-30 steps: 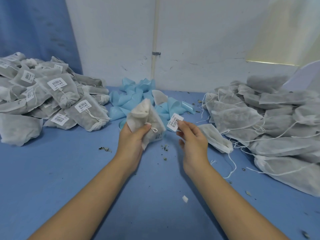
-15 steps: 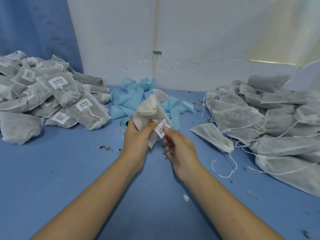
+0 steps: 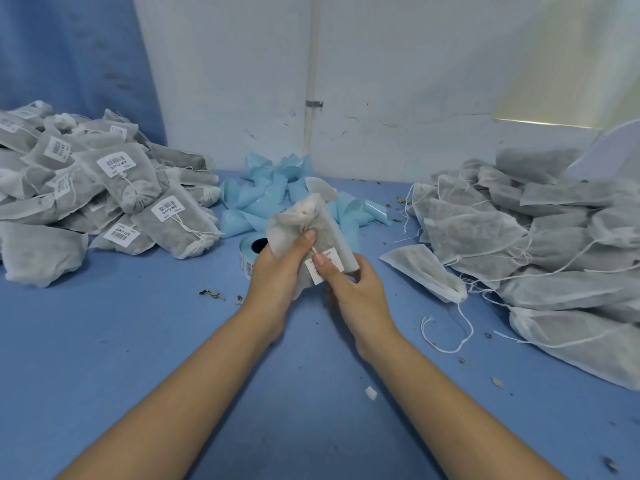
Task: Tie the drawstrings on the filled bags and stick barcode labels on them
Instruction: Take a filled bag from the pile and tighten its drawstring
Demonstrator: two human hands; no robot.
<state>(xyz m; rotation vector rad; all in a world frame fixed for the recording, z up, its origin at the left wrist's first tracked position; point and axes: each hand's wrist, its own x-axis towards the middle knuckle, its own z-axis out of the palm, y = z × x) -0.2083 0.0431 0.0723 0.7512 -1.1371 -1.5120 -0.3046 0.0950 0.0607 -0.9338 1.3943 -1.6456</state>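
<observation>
At the centre of the frame, above a blue table (image 3: pixel 138 358), both hands hold one filled white bag (image 3: pixel 294 230) clear of the surface. Its gathered neck points up and away from the person. The left hand (image 3: pixel 277 271) grips the bag from the left, with the thumb laid across the front just below the neck. The right hand (image 3: pixel 356 292) pinches the lower part of the bag, its thumb pressing a white label (image 3: pixel 323 268) flat against the front and its fingers curled round the back. The print on that label is too blurred to read.

Just behind the left hand a roll of labels (image 3: pixel 247 258) stands on the table. Beyond it lies a heap of pale blue backing strips (image 3: pixel 266 195).

On the left of the frame sits a pile of tied bags (image 3: pixel 131 188), many with barcode stickers facing up. On the right is a pile of bags without stickers (image 3: pixel 540 244), their cords trailing loose. One flat bag (image 3: pixel 422 271) lies apart at the near edge of that pile, and its cord (image 3: pixel 446 341) loops across the table.

Bits of dried leaf are scattered over the surface, and a small white scrap (image 3: pixel 371 393) lies between the forearms. A thin pipe (image 3: pixel 313 81) runs up the white wall at the back, and a blue curtain (image 3: pixel 69 64) hangs at upper left.
</observation>
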